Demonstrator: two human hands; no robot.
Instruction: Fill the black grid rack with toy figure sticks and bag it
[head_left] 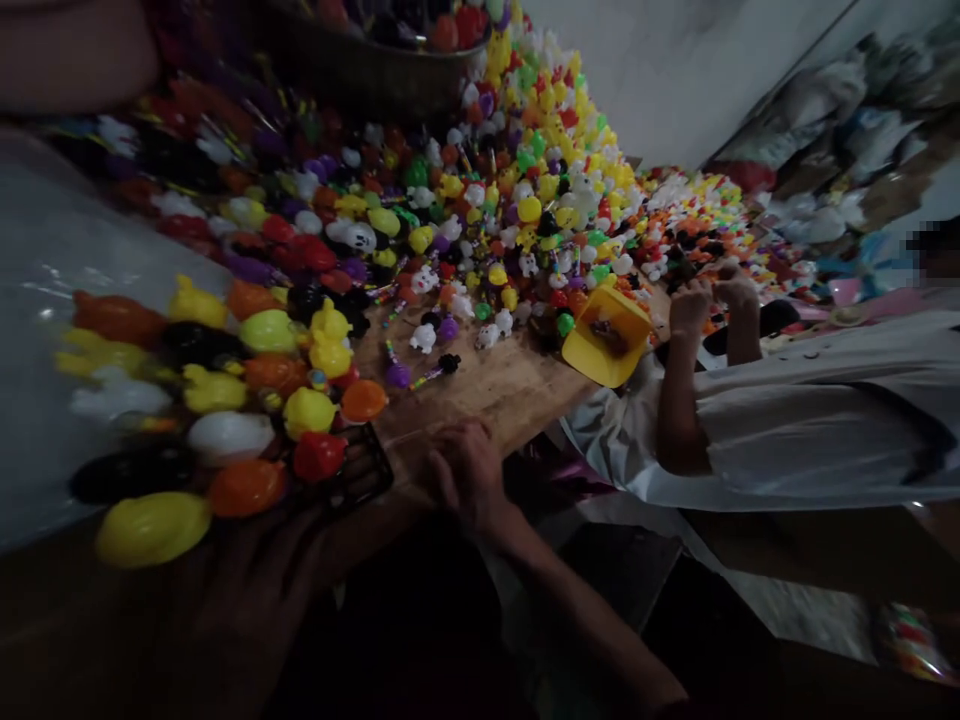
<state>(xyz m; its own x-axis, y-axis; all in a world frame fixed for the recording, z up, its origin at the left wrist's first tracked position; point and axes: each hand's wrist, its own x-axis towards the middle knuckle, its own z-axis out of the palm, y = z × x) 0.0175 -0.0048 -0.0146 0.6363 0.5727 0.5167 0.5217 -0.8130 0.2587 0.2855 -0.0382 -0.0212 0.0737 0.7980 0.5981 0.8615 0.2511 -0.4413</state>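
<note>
A black slotted rack (367,465) holds rows of glossy plastic toy heads in yellow, orange, red, black and white. My left hand (251,580) is in deep shadow at the rack's near side, just below an orange toy head (247,487); its fingers look stretched out, and whether they touch the rack is hard to see. To the right of the rack, my right hand (469,465) lies at the wooden table's edge, fingers loosely bent and apart, with nothing visible in it. Small toy-topped sticks, one with a purple head (398,375), lie beyond it.
A large heap of colourful toys (525,190) covers the back of the table (480,385). A dark metal basin (375,70) sits among them. At right, a yellow container (607,335) stands near a co-worker's hands (712,295). Clear plastic sheeting (45,400) lies at left.
</note>
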